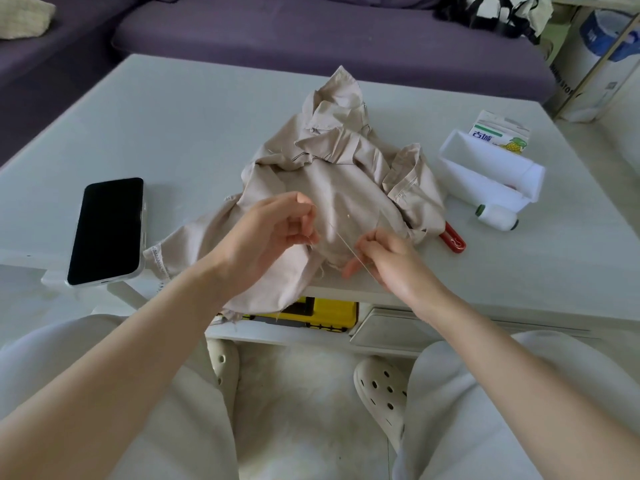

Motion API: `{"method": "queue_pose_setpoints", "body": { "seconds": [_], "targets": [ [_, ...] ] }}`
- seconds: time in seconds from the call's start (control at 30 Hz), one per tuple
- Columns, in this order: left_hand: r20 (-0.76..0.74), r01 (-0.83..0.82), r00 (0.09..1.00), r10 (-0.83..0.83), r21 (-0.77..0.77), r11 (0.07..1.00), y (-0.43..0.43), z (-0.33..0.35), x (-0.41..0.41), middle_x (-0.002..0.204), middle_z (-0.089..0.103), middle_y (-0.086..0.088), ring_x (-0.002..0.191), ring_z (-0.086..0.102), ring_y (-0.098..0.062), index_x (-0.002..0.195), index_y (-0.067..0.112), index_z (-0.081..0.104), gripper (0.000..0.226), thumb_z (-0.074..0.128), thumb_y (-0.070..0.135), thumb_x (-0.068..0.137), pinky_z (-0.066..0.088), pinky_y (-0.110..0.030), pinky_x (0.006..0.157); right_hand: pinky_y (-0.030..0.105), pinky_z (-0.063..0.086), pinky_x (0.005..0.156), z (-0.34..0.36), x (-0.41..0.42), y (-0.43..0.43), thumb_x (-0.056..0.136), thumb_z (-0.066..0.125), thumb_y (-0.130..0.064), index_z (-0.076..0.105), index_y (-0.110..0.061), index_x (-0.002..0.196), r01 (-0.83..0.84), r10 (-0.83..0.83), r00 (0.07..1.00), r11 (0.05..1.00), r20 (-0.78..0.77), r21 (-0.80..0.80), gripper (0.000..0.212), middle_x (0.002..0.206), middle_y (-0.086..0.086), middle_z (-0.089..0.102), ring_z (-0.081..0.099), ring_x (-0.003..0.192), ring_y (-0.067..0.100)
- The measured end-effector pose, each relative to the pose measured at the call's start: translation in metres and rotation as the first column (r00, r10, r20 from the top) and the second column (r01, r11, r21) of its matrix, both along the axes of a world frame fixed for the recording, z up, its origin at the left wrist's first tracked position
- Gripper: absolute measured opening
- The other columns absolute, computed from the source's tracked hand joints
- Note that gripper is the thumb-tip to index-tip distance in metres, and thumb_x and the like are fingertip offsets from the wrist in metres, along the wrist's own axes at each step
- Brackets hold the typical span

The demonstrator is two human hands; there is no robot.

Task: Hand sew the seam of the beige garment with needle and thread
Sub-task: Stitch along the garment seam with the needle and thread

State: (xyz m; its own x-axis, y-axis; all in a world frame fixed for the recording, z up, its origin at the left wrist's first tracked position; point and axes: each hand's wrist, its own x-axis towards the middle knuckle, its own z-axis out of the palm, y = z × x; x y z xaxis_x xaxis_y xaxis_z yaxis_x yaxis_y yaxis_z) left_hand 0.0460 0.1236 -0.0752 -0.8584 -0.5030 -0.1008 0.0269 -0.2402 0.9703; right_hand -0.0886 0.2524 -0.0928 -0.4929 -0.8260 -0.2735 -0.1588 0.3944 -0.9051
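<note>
Beige garment [346, 181] crumpled on the white desk [173, 126], left grip [273, 226] pinching thread [341, 239] over it, right grip [388, 261] pinching its other end, phone [107, 230] to the left

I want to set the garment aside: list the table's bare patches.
Bare: the table between phone and sofa, and its near-right corner in front of the thread spool. Crowded: centre, under the beige garment, and around the white box.
</note>
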Motion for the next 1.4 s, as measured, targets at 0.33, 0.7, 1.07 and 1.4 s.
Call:
{"method": "queue_pose_setpoints", "body": {
  "seconds": [0.33, 0.7, 1.07, 1.4],
  "targets": [
    [0.243, 0.065, 0.97, -0.02, -0.178, 0.982, 0.006, -0.011, 0.0, 0.061, 0.049, -0.001, 0.059, 0.051, -0.015, 0.077, 0.009, 0.062, 0.018, 0.054, 0.01, 0.093, 0.049, -0.021, 0.065, 0.012, 0.022, 0.035, -0.003, -0.023, -0.001, 0.102, 0.037, -0.014, 0.048, -0.017, 0.081, 0.348, -0.32, 0.932, 0.922, 0.172, -0.169, 0.024, 0.04, -0.016, 0.031, 0.026, 0.035, 0.0],
    [0.398, 0.192, 0.918, -0.006, -0.428, 0.883, 0.009, -0.023, -0.001, 0.058, 0.058, 0.002, 0.056, 0.054, -0.01, 0.083, 0.009, 0.066, 0.012, 0.065, 0.02, 0.088, 0.047, -0.017, 0.063, 0.006, 0.034, 0.056, -0.005, 0.0, 0.006, 0.101, 0.037, -0.011, 0.051, -0.006, 0.094, 0.033, -0.142, 0.91, 0.961, -0.39, -0.273, 0.016, 0.096, -0.01, 0.067, 0.051, 0.059, -0.013],
    [0.313, 0.125, 0.949, 0.045, -0.502, 0.856, 0.017, -0.025, -0.008, 0.062, 0.064, -0.003, 0.055, 0.057, -0.013, 0.076, 0.018, 0.066, 0.013, 0.063, 0.015, 0.089, 0.053, -0.026, 0.063, 0.011, 0.039, 0.059, -0.013, 0.015, -0.003, 0.101, 0.04, -0.019, 0.051, -0.011, 0.093, -0.074, 0.047, 0.969, 0.992, -0.241, -0.104, 0.017, 0.074, -0.003, 0.057, 0.049, 0.063, 0.001],
    [0.347, 0.121, 0.936, 0.058, -0.472, 0.873, 0.015, -0.035, -0.009, 0.064, 0.061, -0.003, 0.059, 0.055, -0.012, 0.079, 0.013, 0.064, 0.013, 0.062, 0.018, 0.09, 0.049, -0.023, 0.065, 0.015, 0.029, 0.047, -0.002, -0.007, -0.008, 0.102, 0.037, -0.012, 0.049, -0.017, 0.083, 0.208, -0.198, 0.978, 0.934, 0.064, -0.289, 0.022, 0.055, -0.015, 0.038, 0.033, 0.041, 0.001]
  ]
}}
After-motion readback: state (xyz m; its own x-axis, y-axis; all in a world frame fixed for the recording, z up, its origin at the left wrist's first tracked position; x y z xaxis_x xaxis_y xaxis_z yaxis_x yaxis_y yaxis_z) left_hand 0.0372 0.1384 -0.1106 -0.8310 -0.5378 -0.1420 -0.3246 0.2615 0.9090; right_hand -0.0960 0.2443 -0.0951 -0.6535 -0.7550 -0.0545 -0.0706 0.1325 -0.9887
